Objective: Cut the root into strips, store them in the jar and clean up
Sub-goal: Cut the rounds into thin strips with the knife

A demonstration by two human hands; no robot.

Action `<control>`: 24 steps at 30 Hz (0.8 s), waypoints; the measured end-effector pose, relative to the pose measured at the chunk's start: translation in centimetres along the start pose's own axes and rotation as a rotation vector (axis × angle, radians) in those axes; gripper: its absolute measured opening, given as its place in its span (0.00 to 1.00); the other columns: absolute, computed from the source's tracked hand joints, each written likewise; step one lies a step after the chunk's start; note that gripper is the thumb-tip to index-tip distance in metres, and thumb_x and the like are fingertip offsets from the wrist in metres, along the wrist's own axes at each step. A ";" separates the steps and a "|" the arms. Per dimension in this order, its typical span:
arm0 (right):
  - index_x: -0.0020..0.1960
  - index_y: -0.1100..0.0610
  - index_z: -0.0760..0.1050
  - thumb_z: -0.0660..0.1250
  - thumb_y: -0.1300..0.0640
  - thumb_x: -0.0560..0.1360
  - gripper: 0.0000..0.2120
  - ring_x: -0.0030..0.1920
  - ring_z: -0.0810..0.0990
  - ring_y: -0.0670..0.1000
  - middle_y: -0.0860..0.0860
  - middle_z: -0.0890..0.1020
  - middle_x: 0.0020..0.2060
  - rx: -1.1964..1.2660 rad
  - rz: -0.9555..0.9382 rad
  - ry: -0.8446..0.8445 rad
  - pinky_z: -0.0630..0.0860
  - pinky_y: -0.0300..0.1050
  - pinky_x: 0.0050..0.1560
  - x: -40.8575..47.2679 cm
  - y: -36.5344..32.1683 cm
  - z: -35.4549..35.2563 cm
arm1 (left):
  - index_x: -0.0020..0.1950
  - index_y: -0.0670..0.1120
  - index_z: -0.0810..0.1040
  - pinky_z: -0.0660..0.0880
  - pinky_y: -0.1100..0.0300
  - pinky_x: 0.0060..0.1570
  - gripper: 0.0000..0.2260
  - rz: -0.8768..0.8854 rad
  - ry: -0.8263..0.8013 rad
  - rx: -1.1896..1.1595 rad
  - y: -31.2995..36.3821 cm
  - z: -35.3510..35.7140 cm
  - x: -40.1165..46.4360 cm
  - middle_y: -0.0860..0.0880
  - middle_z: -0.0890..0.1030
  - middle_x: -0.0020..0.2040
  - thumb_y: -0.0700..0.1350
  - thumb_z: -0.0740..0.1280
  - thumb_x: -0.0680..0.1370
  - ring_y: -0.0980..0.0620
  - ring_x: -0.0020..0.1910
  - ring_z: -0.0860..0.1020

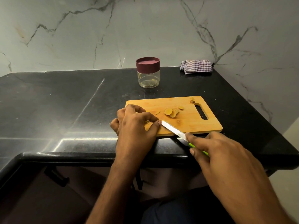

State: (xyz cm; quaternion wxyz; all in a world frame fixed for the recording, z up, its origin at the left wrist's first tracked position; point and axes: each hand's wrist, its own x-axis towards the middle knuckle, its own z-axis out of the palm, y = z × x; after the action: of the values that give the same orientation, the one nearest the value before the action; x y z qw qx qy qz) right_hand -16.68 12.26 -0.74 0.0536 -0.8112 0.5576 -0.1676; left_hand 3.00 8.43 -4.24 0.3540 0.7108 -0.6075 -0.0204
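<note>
The job was in its cutting stage, and by the look of it well short of halfway. On the board (191, 125) lay a small fan of round slices (171, 112), a lone sliver (157, 112) beside them, another small cut bit (181, 108) just past the slices, and a knobbly offcut (192, 101) near the handle slot. Most of these were discs rather than strips, so I judged that the real strip-cutting had barely begun. The left hand (137, 125) sat curled at the board's near left corner, fingertips pinching down on a piece of root (146, 121) that was almost wholly hidden beneath them; how much of it remained uncut could not be told. The right hand (226, 156) was wrapped round the green handle of the knife (174, 130), forefinger laid along the blade's back, with the tip touching or just beside the left fingertips. The two hands were thus near each other but not joined. The jar (148, 78) stood farther back on the counter (64, 102), well apart from the board, its maroon lid (147, 64) on and nothing visible inside, so no storing had been done. The checked cloth (196, 66) lay folded by the wall (80, 29), apparently untouched, and the wiping up was all still to come.
</note>
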 end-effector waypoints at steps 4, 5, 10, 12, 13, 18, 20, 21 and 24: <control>0.73 0.32 0.51 0.52 0.45 0.82 0.22 0.54 0.67 0.42 0.42 0.68 0.56 -0.034 -0.018 -0.021 0.69 0.34 0.46 0.4 0.3 0.2 | 0.54 0.60 0.82 0.51 0.57 0.56 0.07 0.023 0.006 0.012 0.2 -0.1 0.0 0.56 0.69 0.59 0.58 0.69 0.78 0.54 0.67 0.59; 0.73 0.32 0.51 0.53 0.46 0.81 0.22 0.54 0.66 0.42 0.42 0.68 0.55 -0.036 -0.020 -0.020 0.69 0.34 0.46 0.4 0.3 0.3 | 0.56 0.61 0.82 0.51 0.56 0.57 0.08 0.033 0.006 0.019 0.2 -0.1 0.0 0.55 0.68 0.61 0.57 0.67 0.79 0.53 0.68 0.59; 0.72 0.33 0.55 0.52 0.43 0.80 0.21 0.46 0.67 0.41 0.41 0.68 0.48 -0.007 -0.009 0.076 0.68 0.32 0.40 -0.1 0.3 0.6 | 0.63 0.63 0.79 0.52 0.55 0.59 0.12 0.079 -0.045 0.088 0.3 0.0 0.1 0.53 0.67 0.68 0.58 0.62 0.81 0.52 0.71 0.55; 0.72 0.34 0.57 0.52 0.44 0.80 0.21 0.45 0.70 0.42 0.41 0.70 0.48 0.036 0.000 0.103 0.71 0.33 0.41 -0.1 0.3 0.8 | 0.63 0.61 0.79 0.53 0.54 0.61 0.12 0.069 -0.051 0.089 0.3 0.1 0.1 0.53 0.67 0.69 0.57 0.64 0.81 0.52 0.71 0.55; 0.72 0.35 0.58 0.52 0.44 0.80 0.21 0.46 0.71 0.42 0.41 0.70 0.48 0.053 0.006 0.109 0.72 0.35 0.42 -0.1 0.3 0.8 | 0.62 0.60 0.80 0.54 0.53 0.61 0.11 0.062 -0.046 0.082 0.3 0.1 0.0 0.53 0.68 0.68 0.57 0.65 0.80 0.52 0.71 0.56; 0.72 0.40 0.62 0.51 0.46 0.81 0.20 0.50 0.74 0.42 0.41 0.75 0.50 0.118 -0.007 0.129 0.74 0.37 0.48 -0.1 -0.1 0.8 | 0.50 0.59 0.83 0.51 0.57 0.55 0.04 0.020 -0.001 0.010 0.1 -0.2 -0.1 0.57 0.71 0.61 0.54 0.71 0.77 0.53 0.69 0.60; 0.72 0.40 0.63 0.51 0.46 0.81 0.19 0.50 0.74 0.43 0.41 0.76 0.51 0.145 -0.013 0.119 0.74 0.37 0.50 -0.1 -0.5 0.8 | 0.48 0.59 0.84 0.51 0.58 0.54 0.03 0.000 -0.009 -0.007 0.2 -0.2 0.0 0.59 0.72 0.58 0.55 0.72 0.76 0.55 0.67 0.61; 0.71 0.41 0.64 0.51 0.46 0.81 0.19 0.51 0.74 0.43 0.41 0.76 0.51 0.153 -0.014 0.111 0.74 0.37 0.50 -0.1 -0.7 0.9 | 0.48 0.59 0.84 0.51 0.58 0.54 0.03 -0.009 -0.014 -0.014 0.2 -0.2 0.1 0.60 0.72 0.58 0.55 0.72 0.76 0.55 0.66 0.61; 0.71 0.42 0.64 0.50 0.45 0.81 0.19 0.52 0.74 0.42 0.41 0.76 0.53 0.164 -0.020 0.098 0.73 0.36 0.50 0.1 -1.3 1.2 | 0.47 0.59 0.84 0.52 0.57 0.54 0.03 -0.021 -0.033 -0.030 0.2 -0.3 0.3 0.60 0.71 0.57 0.56 0.73 0.75 0.57 0.64 0.61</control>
State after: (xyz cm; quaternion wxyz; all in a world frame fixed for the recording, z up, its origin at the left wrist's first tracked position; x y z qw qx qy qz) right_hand -15.10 12.52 -1.48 0.0906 -0.8005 0.5359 -0.2528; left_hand 3.00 8.32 -3.80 0.3544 0.7114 -0.6052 -0.0449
